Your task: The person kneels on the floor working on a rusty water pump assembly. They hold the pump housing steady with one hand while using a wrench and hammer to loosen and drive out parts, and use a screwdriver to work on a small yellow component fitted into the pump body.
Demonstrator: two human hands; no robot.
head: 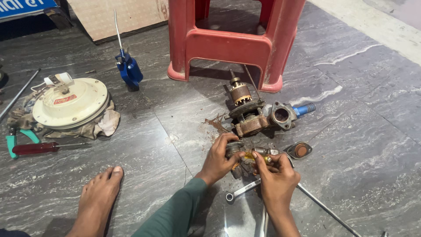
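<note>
Head view, looking down at a grey marbled stone floor [368,131]. The left hand [218,159], in a dark green sleeve [175,210], is closed around a small rusty cylindrical metal part [233,148], held just above the floor. The right hand [277,175] pinches a small yellowish brass-coloured piece [250,155] between thumb and fingertips, close against the part in the left hand (whether the two pieces touch cannot be told). Both hands work directly in front of a rusted pump motor assembly [247,116], whose copper-wound rotor stands tilted upward toward a red plastic stool [232,44]. Just right of the assembly lies a grey pump housing with a round opening and a blue pipe stub [289,113]; nearer the right hand lies a small oval flange with a brownish centre [299,150]. A ring spanner [242,190] lies on the floor between the forearms, and a long thin metal rod [329,210] runs out to the lower right. At left, a cream round motor cover [70,103] rests on a rag, with a red-handled screwdriver [37,148] beside it and a blue oil can [128,68] behind. A bare foot [98,193] rests on the floor at lower left.
</note>
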